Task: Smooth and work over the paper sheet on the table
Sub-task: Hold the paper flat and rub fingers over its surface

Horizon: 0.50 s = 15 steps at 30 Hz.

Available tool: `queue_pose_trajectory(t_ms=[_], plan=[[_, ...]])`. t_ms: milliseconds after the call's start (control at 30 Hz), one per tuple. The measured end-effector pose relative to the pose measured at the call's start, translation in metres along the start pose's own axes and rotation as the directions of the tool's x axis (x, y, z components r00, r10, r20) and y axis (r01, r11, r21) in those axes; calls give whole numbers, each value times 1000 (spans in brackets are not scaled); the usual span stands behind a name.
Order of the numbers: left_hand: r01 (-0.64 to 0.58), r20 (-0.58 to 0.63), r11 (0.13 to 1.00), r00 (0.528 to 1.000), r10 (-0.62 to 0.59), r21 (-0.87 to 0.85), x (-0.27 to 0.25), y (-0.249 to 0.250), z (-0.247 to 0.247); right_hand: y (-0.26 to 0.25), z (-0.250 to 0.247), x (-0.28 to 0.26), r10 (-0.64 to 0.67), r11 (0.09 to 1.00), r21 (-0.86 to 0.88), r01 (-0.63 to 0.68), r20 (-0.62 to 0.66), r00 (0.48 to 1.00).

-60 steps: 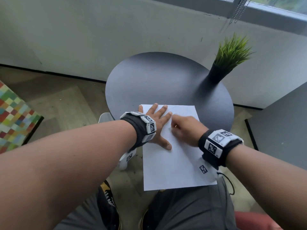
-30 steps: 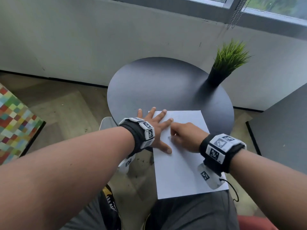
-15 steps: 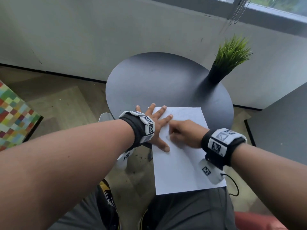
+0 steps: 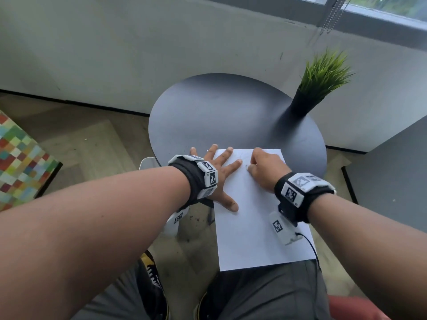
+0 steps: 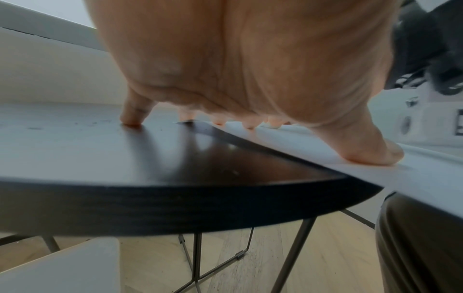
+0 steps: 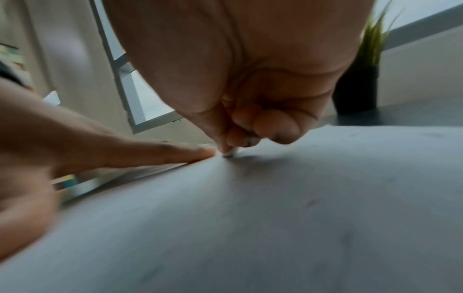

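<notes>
Head view: the left hand (image 4: 219, 174) lies flat with fingers spread, pinning the paper sheet (image 4: 249, 218) at centre frame, half on the round table (image 4: 231, 116), half overhanging the lap. Left wrist view: the thumb (image 5: 371, 152) presses the sheet's edge. Right wrist view: the right hand (image 6: 250, 123) is curled, pinching a small pale object (image 6: 229, 154) I can't identify against the paper. Looks mid-work; next likely calls for steady pinning.
</notes>
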<state>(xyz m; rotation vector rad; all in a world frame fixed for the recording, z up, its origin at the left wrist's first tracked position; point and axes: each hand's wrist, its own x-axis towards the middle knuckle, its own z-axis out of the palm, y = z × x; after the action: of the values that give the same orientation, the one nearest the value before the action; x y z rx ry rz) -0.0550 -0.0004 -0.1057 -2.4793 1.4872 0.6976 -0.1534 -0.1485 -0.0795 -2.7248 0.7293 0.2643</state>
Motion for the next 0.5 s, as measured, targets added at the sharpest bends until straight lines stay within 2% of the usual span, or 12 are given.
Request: queue_pose_trajectory(t_ms=[33,100,133,167,200,267,300,333,400,467,500], plan=[[-4,-6,1000,1000,4,-6,0,0,0,-8,5,-8,-81,997,-8,81,33,996],[-9,-9,1000,1000,9,-25,0,-1,0,-20,10,-27,-268,963,17,270,176,947],[-9,-5,1000,1000,9,-23,0,-1,0,-19,7,-30,-302,952,24,305,233,924],[-8,-3,1000,1000,8,-13,0,-1,0,-13,1,-26,-292,955,17,297,241,926],[-5,-4,1000,1000,5,-3,0,0,0,-5,-4,-18,-233,972,11,236,210,949],[0,-3,1000,1000,0,0,-1,0,0,14,-11,-1,-34,999,3,34,80,996],[0,-1,1000,1000,0,-3,-1,0,0,18,-10,2,28,1000,-5,-28,30,999],[-2,-1,1000,1000,2,-4,-1,0,0,15,-7,0,15,999,-36,-14,13,1000],[-5,-2,1000,1000,5,-8,-1,-1,0,-1,5,-14,-153,986,-57,157,73,986],[-4,1,1000,1000,4,-14,0,-1,0,-13,10,-32,-346,934,-15,357,206,915],[-2,5,1000,1000,2,-13,0,-1,0,-10,7,-32,-368,925,-2,380,243,897]])
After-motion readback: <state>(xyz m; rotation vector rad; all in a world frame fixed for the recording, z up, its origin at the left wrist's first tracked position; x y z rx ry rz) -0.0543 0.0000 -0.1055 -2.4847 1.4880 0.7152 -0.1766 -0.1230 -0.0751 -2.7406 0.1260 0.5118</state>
